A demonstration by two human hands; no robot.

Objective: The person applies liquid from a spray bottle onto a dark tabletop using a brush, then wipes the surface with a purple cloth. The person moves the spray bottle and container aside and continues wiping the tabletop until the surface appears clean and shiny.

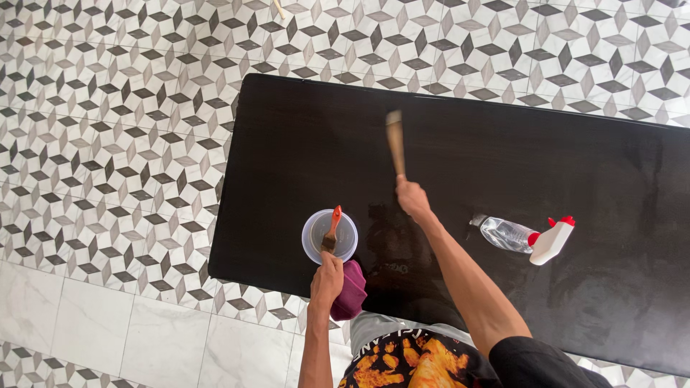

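brush (pixel 394 140) mid counter (pixel 503 144), long axis pointing to the far edge, straight out from the right hand (pixel 412 197), whose grip clenches its handle. left hand (pixel 327 280) at near edge, grasping maroon cloth (pixel 350 291), just beside cup (pixel 329 236).

brushes: 2, one wooden-handled (pixel 395 141), one orange-handled (pixel 333 228) | clear plastic container (pixel 316 224): 1 | spray bottle (pixel 528 238): 1 | maroon cloth (pixel 351 290): 1 | dark table (pixel 287 144): 1

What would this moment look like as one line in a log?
right hand: holds brush over black table | left hand: on maroon cloth beside clear container | spray bottle: lying on table
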